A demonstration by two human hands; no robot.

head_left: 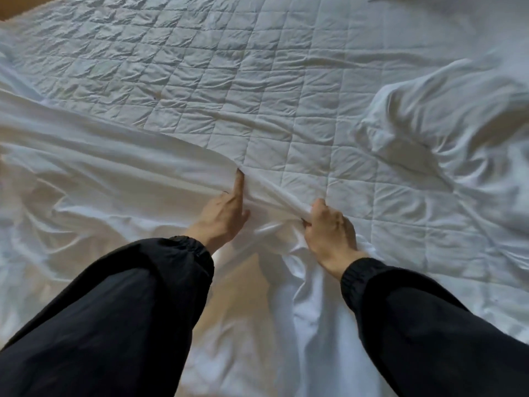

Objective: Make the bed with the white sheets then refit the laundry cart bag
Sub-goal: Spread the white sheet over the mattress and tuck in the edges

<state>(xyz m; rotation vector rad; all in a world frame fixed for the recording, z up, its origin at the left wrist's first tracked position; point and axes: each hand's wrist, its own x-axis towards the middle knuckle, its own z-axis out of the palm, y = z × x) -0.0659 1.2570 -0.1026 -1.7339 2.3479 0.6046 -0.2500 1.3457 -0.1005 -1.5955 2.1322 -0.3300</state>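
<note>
Lying all crumpled over the near and left part of the bed, the white sheet (94,173) is full of soft folds, and its edge runs in a slanted line from the far left down to the two hands. Past that edge the quilted mattress pad (229,81) shows, white with stitched squares and many small wrinkles. More white cloth is bunched up in a puffy heap (438,116) on the right side of the bed. A part of the sheet hangs down off the near side of the bed, between the two arms. Both arms reach forward from the bottom of the view in black sleeves (120,316) with stretchy cuffs. The left hand (226,213) lies on the sheet with its pointer finger held straight out, the tip pressing at the sheet's edge, while its other fingers curl under and are partly hidden. The right hand (329,227) is just beside it, a little nearer, with its back turned up. Its fingers are closed tight around a rolled bunch of the sheet's edge.
</note>
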